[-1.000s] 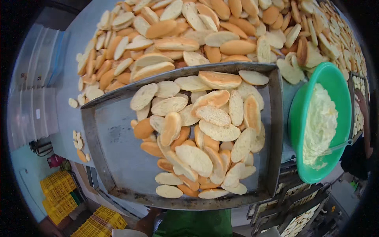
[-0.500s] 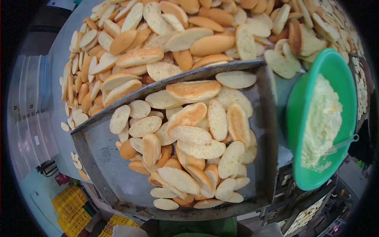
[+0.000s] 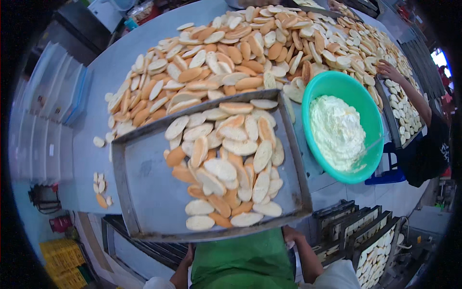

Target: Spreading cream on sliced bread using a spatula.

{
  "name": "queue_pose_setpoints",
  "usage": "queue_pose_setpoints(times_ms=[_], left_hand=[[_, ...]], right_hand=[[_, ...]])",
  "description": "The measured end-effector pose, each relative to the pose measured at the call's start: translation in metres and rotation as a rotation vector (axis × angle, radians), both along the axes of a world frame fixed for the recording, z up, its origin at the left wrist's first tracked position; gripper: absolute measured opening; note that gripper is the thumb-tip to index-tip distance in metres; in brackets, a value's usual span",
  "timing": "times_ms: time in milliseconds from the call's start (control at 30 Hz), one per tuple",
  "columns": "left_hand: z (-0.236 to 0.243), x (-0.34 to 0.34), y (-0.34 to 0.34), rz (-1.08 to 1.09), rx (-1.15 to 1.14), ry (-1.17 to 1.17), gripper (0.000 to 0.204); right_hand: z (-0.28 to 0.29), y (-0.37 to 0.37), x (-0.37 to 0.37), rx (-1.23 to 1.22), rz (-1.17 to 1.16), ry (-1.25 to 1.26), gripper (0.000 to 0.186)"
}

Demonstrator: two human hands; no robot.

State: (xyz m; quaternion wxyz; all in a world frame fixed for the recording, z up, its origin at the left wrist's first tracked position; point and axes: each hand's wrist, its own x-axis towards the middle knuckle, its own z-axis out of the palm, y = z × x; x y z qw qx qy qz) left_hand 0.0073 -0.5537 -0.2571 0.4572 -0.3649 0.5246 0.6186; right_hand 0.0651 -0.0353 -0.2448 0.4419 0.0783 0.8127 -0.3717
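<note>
**Hands low at the near side of a bread tray, fingers mostly out of sight**

So the right hand (image 3: 291, 235) is right by the near rim of a metal tray (image 3: 149, 178), close to its right corner. The left hand (image 3: 189, 254) is lower down, across the green apron (image 3: 240, 262). Can't tell if either one is spread or curled, or whether it's actually touching the rim; the fingers are hard to make out and the forearms get cut off below.

Tray's just beyond both hands, long axis running crosswise, right end angled a bit away. The bread slices (image 3: 220, 169) in it point every which way, bunched toward the right-hand side.

Farther out past the right hand: a green bowl (image 3: 346, 86) of pale cream (image 3: 337, 132). Beyond the tray, a big bread heap (image 3: 240, 53) covers the worktop (image 3: 96, 144).
</note>
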Motion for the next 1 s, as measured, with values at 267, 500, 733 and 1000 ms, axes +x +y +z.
queue_pose_setpoints(times_ms=[267,500,733,1000], left_hand=[[0.035,0.015,-0.004,-0.301,-0.173,-0.092,0.102],[-0.01,0.049,-0.05,-0.13,-0.123,-0.157,0.096],[0.0,0.054,-0.026,-0.071,0.055,-0.09,0.083],[-0.054,-0.05,0.023,0.039,0.072,-0.115,0.085]], right_hand=[[0.015,0.027,0.033,0.53,-0.207,0.307,0.014],[0.061,0.061,0.088,-0.228,-0.253,-0.035,0.068],[-0.049,0.042,0.176,-0.162,-0.261,-0.374,0.079],[-0.001,0.027,0.179,0.103,-0.34,-0.292,0.068]])
